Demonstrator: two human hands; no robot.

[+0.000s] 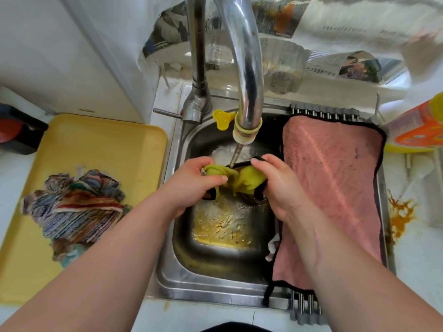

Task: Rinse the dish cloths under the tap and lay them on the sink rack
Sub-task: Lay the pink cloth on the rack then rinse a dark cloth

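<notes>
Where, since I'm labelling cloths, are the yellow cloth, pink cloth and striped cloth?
yellow cloth (pixel 251 179): head view, its bunched right part.
pink cloth (pixel 335 188): head view, its flat centre.
striped cloth (pixel 81 212): head view, its crumpled middle.

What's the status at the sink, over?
Left hand and right hand grip yellow cloth under running tap. Pink cloth covers most of rack. Striped cloth waits on tray.

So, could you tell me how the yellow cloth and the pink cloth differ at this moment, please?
The yellow cloth is bunched up, gripped by the left hand and right hand; the pink cloth lies spread flat. The yellow cloth sits in running water under the tap over the sink; the pink cloth rests on the sink rack at the right. Both have black edging.
</notes>
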